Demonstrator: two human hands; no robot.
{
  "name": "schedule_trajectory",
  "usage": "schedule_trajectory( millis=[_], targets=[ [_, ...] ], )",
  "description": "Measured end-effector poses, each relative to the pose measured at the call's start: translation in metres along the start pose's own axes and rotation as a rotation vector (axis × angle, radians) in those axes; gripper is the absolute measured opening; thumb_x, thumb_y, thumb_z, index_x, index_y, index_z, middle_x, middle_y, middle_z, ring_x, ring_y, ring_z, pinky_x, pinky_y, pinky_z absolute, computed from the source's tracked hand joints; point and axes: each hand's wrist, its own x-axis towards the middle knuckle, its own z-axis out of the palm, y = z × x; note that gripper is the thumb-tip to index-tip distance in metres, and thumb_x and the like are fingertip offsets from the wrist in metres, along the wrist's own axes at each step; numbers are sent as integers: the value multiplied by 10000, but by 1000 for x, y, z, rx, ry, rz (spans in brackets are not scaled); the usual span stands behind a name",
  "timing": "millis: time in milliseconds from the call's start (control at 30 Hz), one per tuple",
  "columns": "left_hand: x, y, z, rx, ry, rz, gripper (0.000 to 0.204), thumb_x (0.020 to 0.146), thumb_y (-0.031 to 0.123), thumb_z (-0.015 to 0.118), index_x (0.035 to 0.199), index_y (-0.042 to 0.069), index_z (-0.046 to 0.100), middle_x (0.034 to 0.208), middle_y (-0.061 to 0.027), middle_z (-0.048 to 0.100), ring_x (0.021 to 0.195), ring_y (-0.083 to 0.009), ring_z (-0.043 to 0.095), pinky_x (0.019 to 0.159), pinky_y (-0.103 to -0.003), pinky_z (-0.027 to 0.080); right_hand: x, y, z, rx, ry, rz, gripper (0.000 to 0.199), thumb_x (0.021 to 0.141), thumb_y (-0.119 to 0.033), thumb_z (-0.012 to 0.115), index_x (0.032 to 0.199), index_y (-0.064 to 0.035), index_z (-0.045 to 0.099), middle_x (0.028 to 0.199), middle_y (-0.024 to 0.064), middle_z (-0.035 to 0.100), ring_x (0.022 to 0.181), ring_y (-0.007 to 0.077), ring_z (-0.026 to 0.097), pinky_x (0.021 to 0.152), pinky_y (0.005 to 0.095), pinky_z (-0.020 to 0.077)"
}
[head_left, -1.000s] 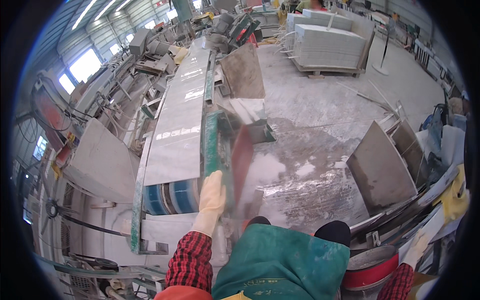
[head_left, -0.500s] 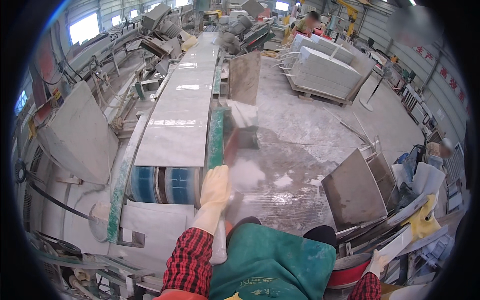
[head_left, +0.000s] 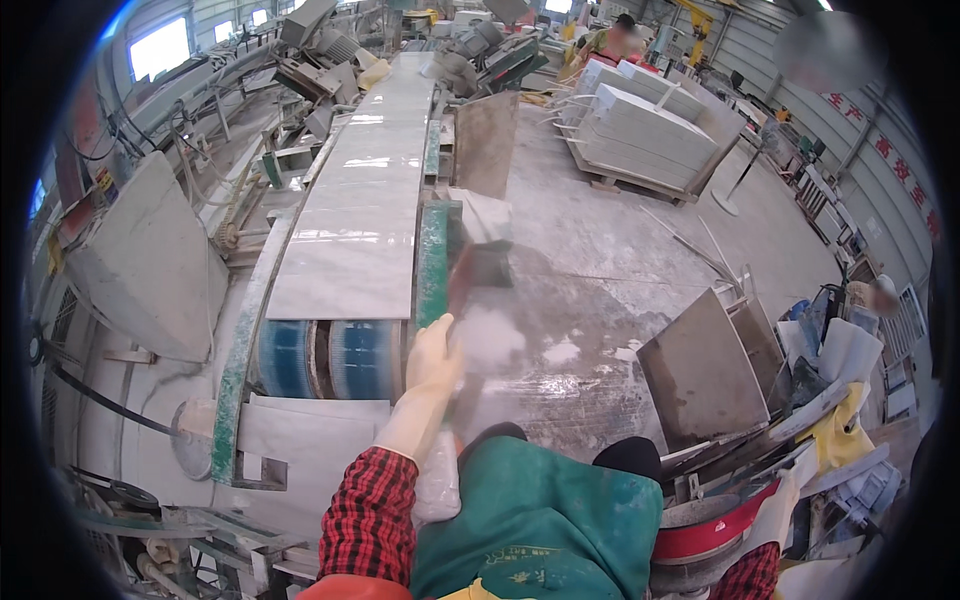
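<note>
Both my hands wear pale cream rubber gloves below red-and-black checked sleeves. My left hand is closed over the near end of the green side rail of a roller conveyor; its fingers are partly hidden. Just left of it turns or rests a blue banded roller. Pale polished stone slabs lie in a row along the conveyor beyond the roller. Low at the right, my right hand is beside a round tub with a red rim, near pale stone offcuts. Its fingers blur into them, so its grip is unclear.
Brown-grey boards lean at the right, by a yellow cloth and piled offcuts. White slabs stand stacked on a pallet, with a person behind. Wet concrete floor lies between. A large grey slab leans left.
My right hand has shifted up and right along the tub; the white strip at its fingers no longer shows clearly. My left hand has tilted slightly at the rail end. The view has shifted a little.
</note>
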Motion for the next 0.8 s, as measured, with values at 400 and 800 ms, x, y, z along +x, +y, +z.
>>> schedule_trajectory(
  millis=[400,800],
  targets=[
    [-27,125,53,-1169,-569,-329,617,1030,292,551,1527,26,301,1477,-153,482,1291,-293,539,1068,-407,444,-114,-208,232,127,-770,8,882,665,-111,743,1501,-189,473,1390,89,555,1026,200,590,866,373,465],
    [13,15,-55,-1695,413,-445,405,1067,227,422,1420,28,416,1404,-172,509,1332,-347,464,1119,-532,412,-340,-298,438,-214,-1221,-1776,800,679,-368,844,1384,-144,539,1276,103,602,1225,315,540,1041,423,430]
  ],
)
